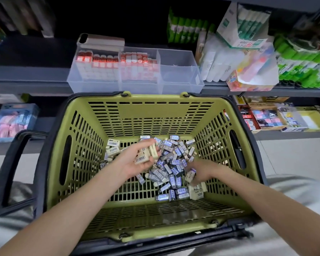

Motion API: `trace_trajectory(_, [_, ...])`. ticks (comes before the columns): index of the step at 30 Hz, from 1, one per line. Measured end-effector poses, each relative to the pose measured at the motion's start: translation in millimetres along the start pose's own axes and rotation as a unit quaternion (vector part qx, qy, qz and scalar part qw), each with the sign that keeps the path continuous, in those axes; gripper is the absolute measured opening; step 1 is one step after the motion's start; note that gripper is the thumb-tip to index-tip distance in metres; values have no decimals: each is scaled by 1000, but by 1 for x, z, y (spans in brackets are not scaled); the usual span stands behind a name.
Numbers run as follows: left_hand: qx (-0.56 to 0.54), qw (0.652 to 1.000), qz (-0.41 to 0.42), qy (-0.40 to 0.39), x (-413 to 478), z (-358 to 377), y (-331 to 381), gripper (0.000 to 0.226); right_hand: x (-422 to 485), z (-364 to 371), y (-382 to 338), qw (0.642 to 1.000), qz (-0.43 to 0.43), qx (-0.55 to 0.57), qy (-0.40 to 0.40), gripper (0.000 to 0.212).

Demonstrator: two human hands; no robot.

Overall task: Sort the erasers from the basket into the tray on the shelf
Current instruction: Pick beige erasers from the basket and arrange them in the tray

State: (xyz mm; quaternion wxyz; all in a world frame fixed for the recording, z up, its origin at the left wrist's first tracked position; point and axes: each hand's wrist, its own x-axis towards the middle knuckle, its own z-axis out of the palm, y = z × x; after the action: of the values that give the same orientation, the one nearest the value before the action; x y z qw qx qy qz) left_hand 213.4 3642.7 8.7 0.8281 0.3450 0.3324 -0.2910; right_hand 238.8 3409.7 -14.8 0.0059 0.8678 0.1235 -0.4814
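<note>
A green plastic basket [151, 111] sits in front of me with a heap of small erasers [171, 163] on its floor, cream ones and blue-grey sleeved ones. My left hand [135, 159] is palm up inside the basket and holds several cream erasers [146, 154]. My right hand [198, 171] is down in the heap at the right, fingers curled around an eraser [190, 175]. On the shelf behind stands a clear tray [181, 78] with three compartments; the left and middle hold red-and-white erasers [116, 65], the right one looks bare.
The basket's black handles [9, 174] hang down at left and front. Green glue sticks [303, 65] and white boxes [242, 34] crowd the shelf right of the tray. A lower shelf holds pink items [9, 124] at left and boxed goods [277, 117] at right.
</note>
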Motion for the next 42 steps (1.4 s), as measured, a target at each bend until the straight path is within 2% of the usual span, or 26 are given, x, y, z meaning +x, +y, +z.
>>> trace_trajectory(1, [4,1000,2,-3,0,0,1,23,5,12,3,999,4,-35,-25,67])
trace_trajectory(3, [4,1000,6,-5,1,0,2,23,12,25,7,997,-23,-77,-20,77])
trace_trajectory(6, [10,1000,12,-8,0,0,2,33,16,25,13,996,-64,-65,-4,69])
trace_trajectory(9, [11,1000,13,-20,0,2,2,34,17,21,19,995,-75,-57,-25,63])
trace_trajectory(15, [20,1000,14,-16,6,6,0,52,22,28,16,987,-66,-149,-11,87])
trace_trajectory(17, [20,1000,12,-13,8,7,-1,56,23,29,15,983,-75,-167,-10,81])
trace_trajectory(20, [29,1000,8,-8,8,6,-2,58,24,25,13,983,-90,-160,-9,60])
trace_trajectory(24, [36,999,5,-9,10,4,-2,38,28,25,9,987,-94,-133,3,39])
trace_trajectory(27, [39,999,7,-12,11,3,-2,29,31,24,6,992,-74,-106,-13,45])
trace_trajectory(30, [39,999,10,-9,11,3,-3,40,31,22,5,994,-62,-84,-23,49])
trace_trajectory(37, [27,1000,9,-3,12,5,-5,50,33,30,4,996,-70,-49,3,30])
trace_trajectory(39, [31,999,9,-1,11,5,-6,49,36,31,4,997,-69,-42,2,36])
trace_trajectory(42, [38,999,8,-1,10,6,-8,43,38,30,5,997,-55,-57,-21,56])
